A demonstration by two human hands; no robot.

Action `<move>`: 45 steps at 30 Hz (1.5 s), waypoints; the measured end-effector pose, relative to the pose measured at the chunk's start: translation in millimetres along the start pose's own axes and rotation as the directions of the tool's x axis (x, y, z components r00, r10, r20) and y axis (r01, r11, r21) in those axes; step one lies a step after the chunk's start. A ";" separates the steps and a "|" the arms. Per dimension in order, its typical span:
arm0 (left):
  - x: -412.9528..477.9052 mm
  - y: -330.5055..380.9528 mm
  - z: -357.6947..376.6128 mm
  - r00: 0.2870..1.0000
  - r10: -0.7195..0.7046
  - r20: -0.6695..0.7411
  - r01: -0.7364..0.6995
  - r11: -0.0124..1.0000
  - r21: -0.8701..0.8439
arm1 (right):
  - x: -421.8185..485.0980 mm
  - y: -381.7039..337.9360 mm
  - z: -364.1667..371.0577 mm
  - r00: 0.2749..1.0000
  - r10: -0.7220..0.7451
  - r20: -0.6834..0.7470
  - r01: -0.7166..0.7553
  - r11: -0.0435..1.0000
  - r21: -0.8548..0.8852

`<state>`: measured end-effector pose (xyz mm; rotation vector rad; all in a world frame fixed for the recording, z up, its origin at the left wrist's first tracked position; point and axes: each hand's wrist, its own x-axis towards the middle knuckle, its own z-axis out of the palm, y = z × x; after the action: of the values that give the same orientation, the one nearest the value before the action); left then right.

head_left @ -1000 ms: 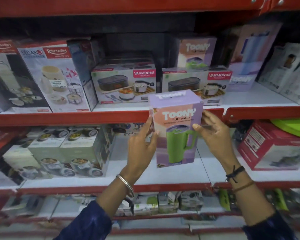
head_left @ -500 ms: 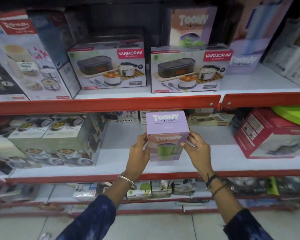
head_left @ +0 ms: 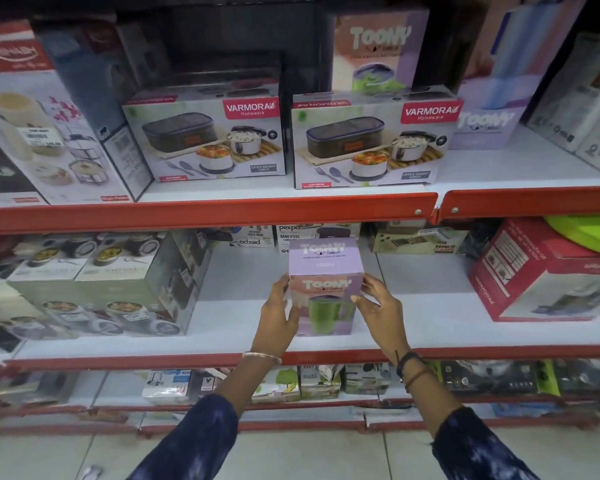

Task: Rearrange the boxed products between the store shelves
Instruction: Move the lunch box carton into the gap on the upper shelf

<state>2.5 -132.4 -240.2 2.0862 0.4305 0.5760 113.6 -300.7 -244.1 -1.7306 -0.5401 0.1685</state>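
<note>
A lilac Toony tumbler box with a green jug pictured on its front stands upright on the white middle shelf, near the front edge. My left hand presses against its left side and my right hand against its right side, so both hold it. A second Toony box stands on the upper shelf behind two Varmora lunch-box cartons. A taller Toony box stands to their right.
A stack of grey-green container cartons fills the middle shelf's left part. A red carton sits at its right with a green lid on top. Small Pexpo boxes line the back. Red shelf lips run across.
Both hands lowered the Toony box from in front of the upper shelf's lip down onto the middle shelf. The view tilted downward with it.
</note>
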 end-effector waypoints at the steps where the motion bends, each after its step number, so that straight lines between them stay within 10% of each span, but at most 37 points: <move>1: -3.2 4.7 -1.5 0.998 0.046 -0.048 -0.046 0.999 0.010 | -1.1 -4.3 -2.2 1.000 -0.014 -0.001 0.014 1.000 -0.016; 9: 38.8 101.8 -42.6 0.822 0.486 -0.296 -0.464 0.874 0.148 | 37.2 -115.0 -57.5 0.890 -0.320 -0.326 0.315 0.947 -0.070; 13: 100.4 139.6 -58.8 0.858 0.387 -0.338 -0.350 0.922 0.167 | 84.7 -159.9 -87.2 0.811 -0.384 -0.442 0.357 0.923 -0.146; 21: 146.9 153.3 -53.9 0.954 0.144 -0.263 -0.146 0.989 0.013 | 140.2 -157.9 -101.4 0.959 -0.151 -0.239 0.075 0.951 -0.300; 33: 83.7 162.6 -104.8 0.798 0.227 -0.558 -0.381 0.908 -0.175 | 70.3 -188.8 -78.3 0.793 -0.389 -0.469 0.430 0.903 -0.023; 45: 24.4 103.9 -147.3 0.751 0.186 -0.633 -0.307 0.948 -0.087 | 15.6 -167.0 -18.3 0.835 -0.325 -0.444 0.338 0.940 -0.052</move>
<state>-49.5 -75.4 -75.5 1.7394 0.4432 1.4315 90.8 -287.1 -77.6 -1.5503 -0.4805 -0.4623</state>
